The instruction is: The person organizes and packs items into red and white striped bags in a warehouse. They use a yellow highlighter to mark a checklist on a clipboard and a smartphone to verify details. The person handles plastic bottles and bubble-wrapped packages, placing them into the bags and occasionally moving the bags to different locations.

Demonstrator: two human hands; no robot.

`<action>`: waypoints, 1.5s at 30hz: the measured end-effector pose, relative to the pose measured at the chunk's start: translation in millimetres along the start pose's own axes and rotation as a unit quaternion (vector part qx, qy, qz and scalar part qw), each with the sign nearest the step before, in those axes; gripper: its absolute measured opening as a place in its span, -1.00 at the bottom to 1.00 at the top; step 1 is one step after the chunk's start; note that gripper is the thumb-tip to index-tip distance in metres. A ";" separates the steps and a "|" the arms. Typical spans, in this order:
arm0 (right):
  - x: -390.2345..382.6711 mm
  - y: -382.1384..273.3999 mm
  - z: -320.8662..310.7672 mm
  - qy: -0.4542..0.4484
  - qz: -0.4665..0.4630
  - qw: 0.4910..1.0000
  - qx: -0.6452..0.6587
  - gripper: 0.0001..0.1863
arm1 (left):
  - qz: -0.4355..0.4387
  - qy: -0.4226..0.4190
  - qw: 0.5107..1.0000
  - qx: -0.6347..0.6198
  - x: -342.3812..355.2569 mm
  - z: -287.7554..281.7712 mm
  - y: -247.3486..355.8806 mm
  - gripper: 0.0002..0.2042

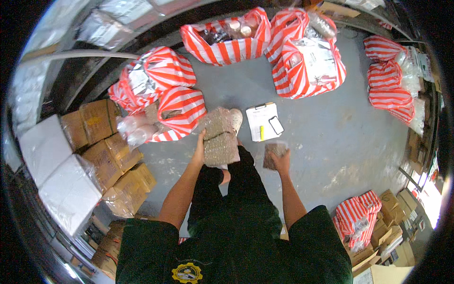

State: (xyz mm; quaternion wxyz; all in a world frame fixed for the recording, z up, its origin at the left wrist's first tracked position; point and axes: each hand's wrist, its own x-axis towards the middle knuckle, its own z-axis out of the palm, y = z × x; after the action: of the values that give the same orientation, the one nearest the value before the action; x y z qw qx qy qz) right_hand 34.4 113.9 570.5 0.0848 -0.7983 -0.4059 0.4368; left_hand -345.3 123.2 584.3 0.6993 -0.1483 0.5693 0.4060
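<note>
My left hand (199,147) grips the left side of a large, grey-brown bubble-wrapped package (219,142), held up in front of my legs. A dark band runs across its middle. In my right hand (283,162) is a smaller brown wrapped packet (271,156), its right side covered by my fingers. Just beyond the packet, a clipboard with white papers (257,118) lies on the floor, bearing a yellow highlighter (262,133) and a phone with a white screen (275,125). A pale clog (237,121) on my foot shows beside the large package.
Red-and-white striped bags stand at left (182,111), far centre (227,49), far right of centre (307,71), right (390,90) and near right (357,215). Taped brown cartons (109,158) and white wrapped boxes (68,194) line the left. Open cardboard boxes (390,227) crowd the near right.
</note>
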 end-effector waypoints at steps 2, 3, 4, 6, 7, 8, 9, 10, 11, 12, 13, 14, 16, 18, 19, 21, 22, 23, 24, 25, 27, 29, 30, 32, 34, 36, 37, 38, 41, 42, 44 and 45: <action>53.1 -14.2 51.5 -0.011 -0.025 1.000 0.012 0.03 | -0.009 0.006 1.000 0.000 59.1 -1.0 10.0 -0.23; 86.0 -14.1 81.0 0.020 -0.108 0.994 0.008 -0.02 | -0.007 0.003 1.000 0.003 90.2 1.2 15.8 -0.24; 113.4 -13.9 106.8 0.021 -0.076 0.995 -0.055 -0.04 | -0.005 0.002 1.000 0.006 123.0 -2.4 17.6 -0.24; 180.4 -24.6 159.8 -0.045 -0.038 0.998 -0.011 0.00 | -0.037 -0.008 0.999 -0.015 208.0 -30.2 24.6 -0.26; 214.7 -20.4 182.5 -0.022 -0.057 0.998 0.000 -0.02 | -0.021 -0.031 0.999 -0.020 249.2 -30.3 26.0 -0.26; 247.0 -31.5 204.1 -0.050 -0.056 0.995 0.072 -0.06 | -0.001 -0.044 0.999 -0.024 285.2 -38.7 31.4 -0.27; 300.0 -15.4 204.3 -0.007 -0.112 0.986 0.120 -0.12 | -0.017 -0.055 0.998 0.001 329.5 -10.6 31.3 -0.27; 312.8 -33.1 228.6 0.006 -0.076 0.996 0.039 -0.08 | -0.021 -0.016 0.999 0.040 358.2 -27.6 41.6 -0.28; 306.1 -76.3 264.0 -0.084 -0.048 0.990 0.105 0.00 | 0.080 0.075 0.987 0.121 377.4 -79.4 61.4 -0.28; 344.0 -71.1 277.3 -0.099 -0.058 0.979 0.169 0.04 | 0.170 0.109 0.961 0.187 414.4 -78.7 66.8 -0.29; 387.4 -51.8 279.4 -0.101 -0.059 0.967 0.226 0.07 | 0.234 0.099 0.939 0.230 452.2 -59.3 58.3 -0.29; 404.4 -45.7 296.0 -0.109 -0.031 0.968 0.222 0.09 | 0.300 0.108 0.906 0.279 478.7 -58.0 58.7 -0.29; 415.2 -55.9 338.0 -0.150 0.033 0.962 0.227 0.12 | 0.271 0.146 0.892 0.332 505.6 -88.2 69.4 -0.29; 433.6 -34.9 355.9 -0.171 0.003 0.953 0.250 0.12 | 0.081 0.156 0.938 0.298 532.1 -84.0 61.8 -0.30; 444.6 -25.7 358.2 -0.179 -0.016 0.949 0.260 0.12 | 0.124 0.136 0.933 0.310 538.5 -73.5 51.5 -0.30; 453.1 -4.5 351.4 -0.187 -0.058 0.961 0.197 0.07 | 0.202 0.100 0.917 0.329 530.4 -57.4 13.1 -0.31; 451.2 -3.4 349.9 -0.193 -0.083 0.962 0.173 0.05 | 0.189 0.081 0.881 0.425 527.3 -58.5 14.8 -0.31; 444.2 -4.5 349.8 -0.143 -0.126 0.976 0.109 0.03 | 0.183 0.062 0.832 0.521 529.0 -66.7 32.8 -0.31; 442.1 -9.5 346.2 -0.085 -0.179 0.979 0.045 0.00 | 0.186 0.043 0.772 0.606 534.9 -69.6 61.7 -0.30; 432.3 -57.0 369.6 -0.024 -0.240 0.970 0.040 -0.02 | 0.239 0.050 0.681 0.691 529.4 -104.9 141.0 -0.31; 373.3 11.4 307.1 -0.112 -0.124 0.985 0.049 -0.05 | 0.265 0.044 0.787 0.556 461.4 -80.3 44.2 -0.35; 313.2 28.0 275.7 -0.172 -0.047 0.982 -0.056 -0.20 | 0.356 0.030 0.640 0.681 395.4 -100.3 38.1 -0.38; 262.5 44.1 270.8 -0.151 -0.039 0.988 -0.010 -0.28 | 0.398 0.043 0.556 0.729 360.8 -124.1 34.5 -0.40; 149.9 123.1 223.8 -0.168 0.001 0.984 0.052 -0.49 | 0.089 -0.096 0.620 0.774 270.3 -122.8 -0.5 -0.45; 63.8 212.0 152.8 -0.128 -0.250 0.925 -0.254 -0.51 | 0.115 -0.241 0.661 0.702 205.3 -101.7 -42.4 -0.55; -70.3 155.1 162.6 -0.210 0.192 0.941 0.184 -0.63 | 0.005 -0.210 0.638 0.741 96.6 -123.2 0.1 -0.59; -128.4 185.6 139.6 -0.206 0.150 0.952 0.168 -0.56 | 0.019 -0.228 0.627 0.744 59.2 -112.5 -10.9 -0.60; -182.0 213.2 128.2 -0.173 0.196 0.934 0.245 -0.59 | 0.041 -0.248 0.611 0.751 32.0 -106.4 -17.6 -0.61; -343.2 338.1 88.7 -0.073 0.151 0.957 0.236 -0.61 | 0.071 -0.316 0.646 0.692 -32.7 -97.3 -52.6 -0.68; -374.6 308.3 119.1 -0.052 0.209 0.921 0.325 -0.63 | 0.090 -0.307 0.718 0.618 -57.9 -83.9 -25.7 -0.69; -440.7 287.7 128.3 -0.042 0.290 0.871 0.394 -0.61 | 0.099 -0.255 0.681 0.680 -70.1 -95.1 -2.9 -0.68; -481.9 310.2 146.2 -0.052 0.317 0.860 0.397 -0.58 | 0.086 -0.235 0.701 0.667 -80.5 -103.9 -5.4 -0.69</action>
State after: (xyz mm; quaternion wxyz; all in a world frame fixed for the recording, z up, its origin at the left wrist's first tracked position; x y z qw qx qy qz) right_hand -38.8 -469.6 633.0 0.2302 -0.7585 0.0730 0.6053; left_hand -413.3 18.1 624.7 0.6883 0.5072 0.5187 -0.0001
